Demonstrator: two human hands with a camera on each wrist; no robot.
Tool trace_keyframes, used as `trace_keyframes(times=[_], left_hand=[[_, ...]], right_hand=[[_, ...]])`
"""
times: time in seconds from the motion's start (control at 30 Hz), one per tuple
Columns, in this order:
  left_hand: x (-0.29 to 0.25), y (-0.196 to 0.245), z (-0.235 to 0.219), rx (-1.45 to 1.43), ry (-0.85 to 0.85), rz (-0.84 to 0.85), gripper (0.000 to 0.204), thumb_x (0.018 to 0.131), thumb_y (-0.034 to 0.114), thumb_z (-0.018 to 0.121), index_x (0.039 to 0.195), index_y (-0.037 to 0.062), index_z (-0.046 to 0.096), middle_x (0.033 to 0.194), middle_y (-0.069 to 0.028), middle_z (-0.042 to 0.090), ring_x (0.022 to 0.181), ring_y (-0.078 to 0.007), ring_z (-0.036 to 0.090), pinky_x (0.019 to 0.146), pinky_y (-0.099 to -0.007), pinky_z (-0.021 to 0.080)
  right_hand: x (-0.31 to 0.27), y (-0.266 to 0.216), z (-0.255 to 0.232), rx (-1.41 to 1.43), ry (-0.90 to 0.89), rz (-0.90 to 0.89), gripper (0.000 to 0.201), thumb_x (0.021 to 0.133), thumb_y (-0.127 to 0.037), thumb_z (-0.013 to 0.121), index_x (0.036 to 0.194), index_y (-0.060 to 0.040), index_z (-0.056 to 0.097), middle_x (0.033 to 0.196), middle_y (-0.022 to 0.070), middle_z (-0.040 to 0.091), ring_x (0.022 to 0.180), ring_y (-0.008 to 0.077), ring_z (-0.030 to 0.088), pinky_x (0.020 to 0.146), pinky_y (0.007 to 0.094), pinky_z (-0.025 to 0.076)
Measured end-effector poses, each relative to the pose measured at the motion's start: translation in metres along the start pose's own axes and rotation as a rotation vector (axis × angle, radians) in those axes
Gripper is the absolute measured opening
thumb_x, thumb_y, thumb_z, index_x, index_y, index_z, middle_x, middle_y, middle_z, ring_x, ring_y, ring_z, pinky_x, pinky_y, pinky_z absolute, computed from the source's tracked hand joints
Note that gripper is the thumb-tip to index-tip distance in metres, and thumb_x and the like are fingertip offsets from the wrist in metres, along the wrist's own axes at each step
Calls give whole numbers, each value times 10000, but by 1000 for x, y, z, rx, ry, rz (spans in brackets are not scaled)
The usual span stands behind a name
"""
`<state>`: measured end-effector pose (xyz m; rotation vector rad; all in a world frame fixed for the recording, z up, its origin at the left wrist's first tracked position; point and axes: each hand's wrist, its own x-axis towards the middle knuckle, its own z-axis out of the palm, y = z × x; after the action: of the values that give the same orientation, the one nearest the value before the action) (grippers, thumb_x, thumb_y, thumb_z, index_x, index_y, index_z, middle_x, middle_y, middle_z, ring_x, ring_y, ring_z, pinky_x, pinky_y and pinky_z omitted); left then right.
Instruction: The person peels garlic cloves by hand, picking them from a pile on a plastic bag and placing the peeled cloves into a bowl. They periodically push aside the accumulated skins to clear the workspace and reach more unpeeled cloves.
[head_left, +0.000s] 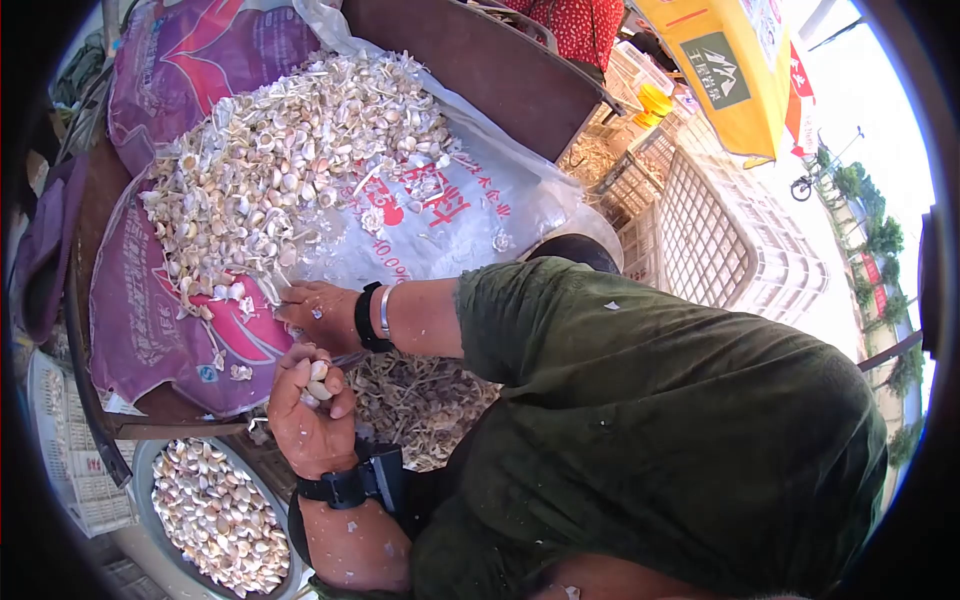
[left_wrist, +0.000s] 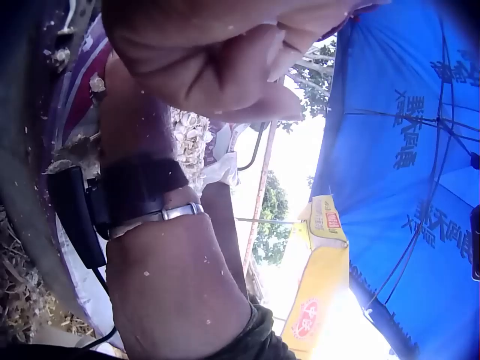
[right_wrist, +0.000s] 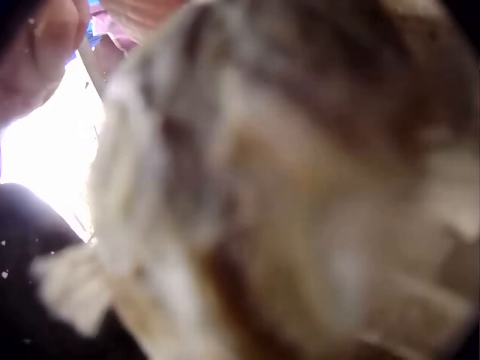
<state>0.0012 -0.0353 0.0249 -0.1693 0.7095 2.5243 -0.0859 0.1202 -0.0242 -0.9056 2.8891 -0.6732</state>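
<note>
In the head view my left hand [head_left: 310, 425] holds several peeled-apart garlic cloves [head_left: 318, 384] in its curled fingers. Just above it my right hand [head_left: 325, 315] reaches to the lower edge of the garlic pile [head_left: 290, 150], on the printed sacks [head_left: 430, 250]. Its fingertips lie by a pale garlic piece, and whether they pinch it is unclear. The left wrist view has my left hand [left_wrist: 217, 60] large at the top with bent fingers, the banded right forearm [left_wrist: 172, 277] behind it. A blurred pale mass [right_wrist: 247, 202] fills most of the right wrist view.
A round tub [head_left: 150, 490] of loose cloves stands at the lower left, beside a white crate [head_left: 75, 440]. Dry husks [head_left: 425, 400] lie below the sacks. Plastic crates [head_left: 700, 230] and a yellow canopy [head_left: 720, 75] are at the upper right.
</note>
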Motion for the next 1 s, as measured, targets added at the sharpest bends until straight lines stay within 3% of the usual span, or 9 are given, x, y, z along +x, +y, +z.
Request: trace_keyframes(times=[0.13,0.27,0.33,0.47,0.63,0.77,0.9,0.97,1.0], left_hand=[[-4,1,-3,-71,-38,5,122,890,90,534,971,9,577,911,-105,593,690,-178,584,447,-251,410],[-14,4,18,-89,132,29,117,868,57,532,965,15,582,912,-111,593,711,-183,578,460,-249,423],[-14,4,20,-75,160,52,120,861,46,529,965,15,580,910,-113,592,726,-185,577,466,-249,428],[-9,6,8,-56,34,55,128,847,22,517,965,11,567,908,-119,585,765,-192,578,476,-253,435],[1,8,-2,-59,24,21,125,855,18,505,969,10,555,910,-124,580,739,-194,576,473,-255,428],[4,9,-1,-50,70,-2,128,864,24,500,980,14,551,902,-124,582,721,-191,577,470,-254,421],[3,8,3,-25,96,-10,124,869,35,503,982,18,550,889,-115,584,723,-187,577,467,-253,416],[5,3,0,7,104,-6,119,873,51,512,982,22,550,881,-102,585,717,-181,578,467,-252,413],[6,1,-1,4,100,-11,119,873,51,512,982,22,550,881,-102,585,717,-181,578,467,-252,413]], right_hand=[[-61,-4,19,-110,153,-399,323,767,-220,668,1076,-136,628,1184,159,550,1200,341,475,980,435,427],[-104,-38,-29,99,20,-480,268,799,-193,644,1059,-133,629,1095,149,611,1105,328,555,898,451,472],[-98,-32,-54,247,-280,-211,201,818,-188,635,1002,-108,643,944,129,657,930,330,628,786,442,509],[-32,17,-65,140,215,-224,147,851,-115,624,992,-75,635,935,122,665,878,341,645,747,422,528],[55,72,-41,-81,115,156,259,818,-147,584,1050,-39,630,938,211,670,908,380,653,783,444,522],[67,74,-20,-52,-17,26,161,771,-100,615,917,-34,632,830,212,652,811,404,640,700,457,512],[34,65,-30,-182,-6,-54,171,796,-126,565,867,-25,683,834,156,700,776,276,697,699,382,560],[17,60,-49,473,-166,481,172,826,-83,559,929,22,650,787,157,701,677,241,701,604,347,569],[9,65,-49,469,-165,487,172,826,-83,559,929,22,650,787,157,701,677,241,701,604,347,569]])
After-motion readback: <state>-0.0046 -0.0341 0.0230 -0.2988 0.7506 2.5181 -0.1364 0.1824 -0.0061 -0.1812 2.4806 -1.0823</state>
